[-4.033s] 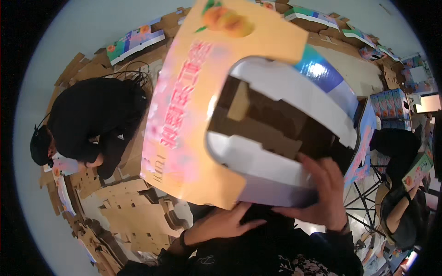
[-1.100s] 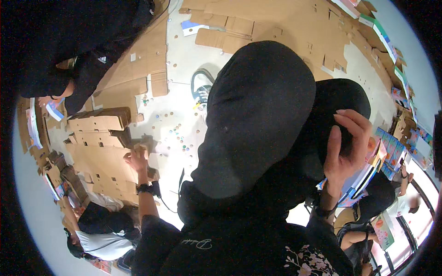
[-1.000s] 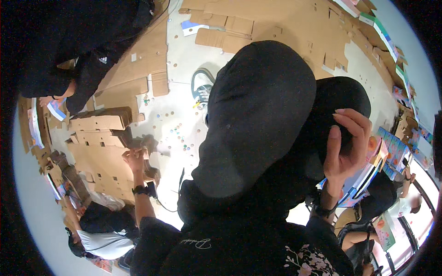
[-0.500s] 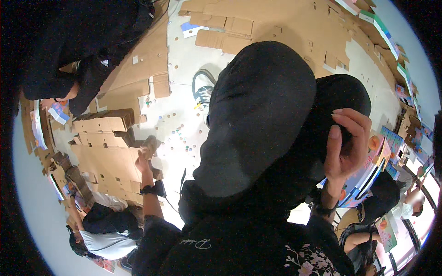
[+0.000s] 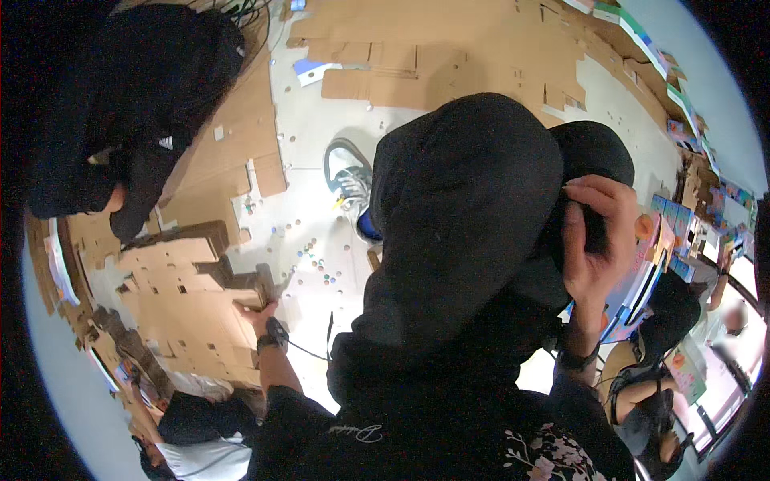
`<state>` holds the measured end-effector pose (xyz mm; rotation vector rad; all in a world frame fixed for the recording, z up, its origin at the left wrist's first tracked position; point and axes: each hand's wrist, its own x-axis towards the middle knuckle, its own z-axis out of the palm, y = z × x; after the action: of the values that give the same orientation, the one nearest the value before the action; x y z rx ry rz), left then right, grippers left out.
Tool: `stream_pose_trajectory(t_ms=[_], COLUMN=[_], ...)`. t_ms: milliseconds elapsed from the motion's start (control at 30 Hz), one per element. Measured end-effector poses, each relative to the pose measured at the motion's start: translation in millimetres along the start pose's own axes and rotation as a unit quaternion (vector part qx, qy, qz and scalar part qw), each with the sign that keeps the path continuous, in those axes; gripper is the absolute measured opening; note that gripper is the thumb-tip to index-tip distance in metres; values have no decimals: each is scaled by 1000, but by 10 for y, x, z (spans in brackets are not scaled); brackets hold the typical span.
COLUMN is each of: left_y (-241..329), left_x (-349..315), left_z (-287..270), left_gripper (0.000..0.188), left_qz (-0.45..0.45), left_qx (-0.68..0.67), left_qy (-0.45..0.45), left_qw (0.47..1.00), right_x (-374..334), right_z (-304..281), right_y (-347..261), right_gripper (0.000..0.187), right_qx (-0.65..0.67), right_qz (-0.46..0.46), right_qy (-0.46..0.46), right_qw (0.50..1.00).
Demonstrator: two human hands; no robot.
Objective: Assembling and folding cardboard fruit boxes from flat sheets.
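At the left, a stack of flattened brown cardboard pieces lies on the floor, with notches and small slots along its edges. My left hand is at the stack's right-hand edge, thumb on one side of a cardboard corner and fingers on the other, closed on it. The undersides of those fingers are hidden. In front of my raised knee, clad in black, my right hand is curled loosely. Its thumb and forefinger stay apart, and nothing shows between them.
Small round bits lie scattered on the pale floor beside my shoe. Large cardboard sheets cover the far floor. One person in black is at far left, another at near left. Colourful printed boxes stand at right.
My left hand has moved slightly nearer along the cardboard's edge, and its blur has gone. My right hand keeps its curled pose. The person at far left has shifted, with their hand now mostly hidden.
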<state>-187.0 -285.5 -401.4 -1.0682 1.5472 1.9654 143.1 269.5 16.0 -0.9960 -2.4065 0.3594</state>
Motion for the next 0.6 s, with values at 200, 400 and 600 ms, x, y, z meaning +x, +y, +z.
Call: stream_pose_trajectory(t_ms=[200, 400, 600], left_y=[-33, 206, 639], left_x=[99, 34, -825], left_z=[84, 95, -32], left_gripper=[70, 63, 42], left_qz=[-44, -62, -85], left_qx=[-153, -125, -62], left_qy=[3, 56, 18], left_qw=[987, 989, 994], right_x=[15, -2, 58], right_z=[6, -19, -21], right_y=[-54, -30, -90], right_gripper=[19, 19, 17], right_qx=[10, -4, 101], right_qz=[-2, 5, -10], right_qy=[2, -9, 2], right_qw=[1000, 1000, 995])
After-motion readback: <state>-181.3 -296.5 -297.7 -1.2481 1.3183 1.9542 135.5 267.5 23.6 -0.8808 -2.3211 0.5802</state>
